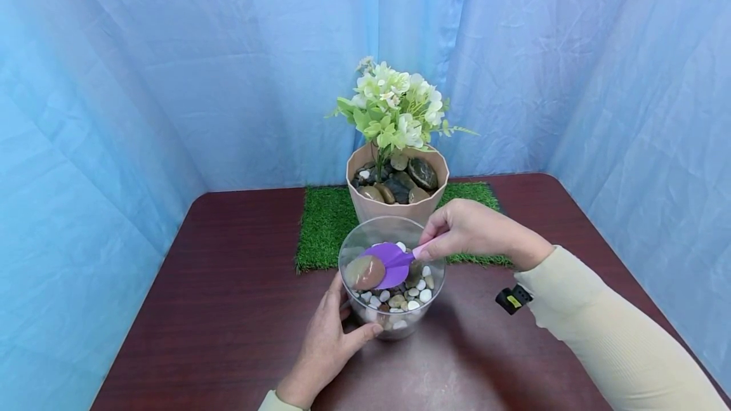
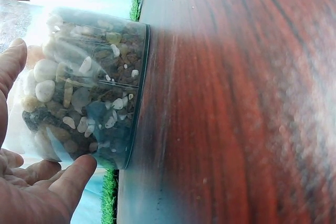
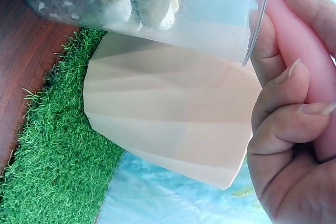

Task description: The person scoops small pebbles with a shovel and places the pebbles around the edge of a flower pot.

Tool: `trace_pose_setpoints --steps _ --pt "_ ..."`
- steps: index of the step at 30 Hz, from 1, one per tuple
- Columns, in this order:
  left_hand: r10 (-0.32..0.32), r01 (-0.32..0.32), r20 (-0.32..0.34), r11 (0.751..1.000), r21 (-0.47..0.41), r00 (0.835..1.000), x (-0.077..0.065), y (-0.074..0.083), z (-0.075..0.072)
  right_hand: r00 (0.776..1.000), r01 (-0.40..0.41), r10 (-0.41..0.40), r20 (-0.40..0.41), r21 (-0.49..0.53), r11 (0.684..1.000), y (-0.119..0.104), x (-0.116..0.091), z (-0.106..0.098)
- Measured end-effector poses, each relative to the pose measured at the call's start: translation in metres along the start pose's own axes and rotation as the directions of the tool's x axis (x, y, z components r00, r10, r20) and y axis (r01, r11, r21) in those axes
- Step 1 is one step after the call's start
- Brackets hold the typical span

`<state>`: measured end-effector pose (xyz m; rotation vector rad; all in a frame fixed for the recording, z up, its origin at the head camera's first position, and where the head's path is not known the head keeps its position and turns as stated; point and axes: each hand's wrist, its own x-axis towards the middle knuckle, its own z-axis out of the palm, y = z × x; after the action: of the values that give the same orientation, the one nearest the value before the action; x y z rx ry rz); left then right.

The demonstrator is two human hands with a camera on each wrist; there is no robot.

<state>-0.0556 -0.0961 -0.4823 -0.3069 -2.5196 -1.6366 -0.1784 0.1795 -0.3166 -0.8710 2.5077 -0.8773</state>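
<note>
In the head view my right hand (image 1: 465,230) grips the pink handle (image 3: 299,40) of a small trowel with a purple blade (image 1: 394,264). The blade dips inside the rim of a clear round container (image 1: 394,328). At its tip a large smooth brown stone (image 1: 365,273) overlaps the blade's edge. White, tan and dark pebbles (image 1: 425,295) fill the container's lower part, over finer brown gravel (image 2: 126,56) seen through the wall in the left wrist view. My left hand (image 1: 328,338) holds the container's near left side, thumb in front and fingers around the left.
Behind the container, a beige pot (image 1: 400,210) of big stones and white artificial flowers (image 1: 400,103) stands on a green turf mat (image 1: 325,233). The dark wooden table (image 1: 228,284) is bordered by blue cloth (image 1: 257,68). A small black device (image 1: 514,299) hangs by my right sleeve.
</note>
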Motion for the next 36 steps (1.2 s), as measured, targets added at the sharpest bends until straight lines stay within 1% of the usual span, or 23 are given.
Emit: trace_pose_setpoints --steps 11,17,21,26,33,36 --pt "0.003 -0.003 -0.003 1.0 0.003 1.0 0.0 0.0 0.0 0.999 -0.03 0.03 -0.01 0.019 0.999 0.002 -0.001 -0.002" --pt "0.002 -0.002 0.0 1.0 0.013 1.0 0.0 -0.001 0.0 0.997 -0.066 0.067 -0.043 0.022 0.998 0.006 -0.003 -0.007" --pt "-0.001 0.001 0.003 1.0 0.015 1.0 0.0 0.0 -0.001 0.993 -0.087 0.088 -0.073 0.019 0.996 0.006 -0.006 -0.013" --pt "-0.004 0.004 0.01 1.0 0.012 1.0 0.0 0.0 -0.001 0.989 -0.108 0.112 -0.101 0.042 0.993 0.006 -0.01 -0.023" --pt "0.005 -0.005 0.01 1.0 0.019 1.0 0.001 -0.001 -0.001 0.974 -0.158 0.155 -0.165 -0.004 0.987 0.008 -0.016 -0.038" --pt "0.009 -0.009 0.009 1.0 0.022 1.0 0.001 -0.001 -0.001 0.97 -0.172 0.171 -0.176 0.007 0.985 0.01 -0.017 -0.045"
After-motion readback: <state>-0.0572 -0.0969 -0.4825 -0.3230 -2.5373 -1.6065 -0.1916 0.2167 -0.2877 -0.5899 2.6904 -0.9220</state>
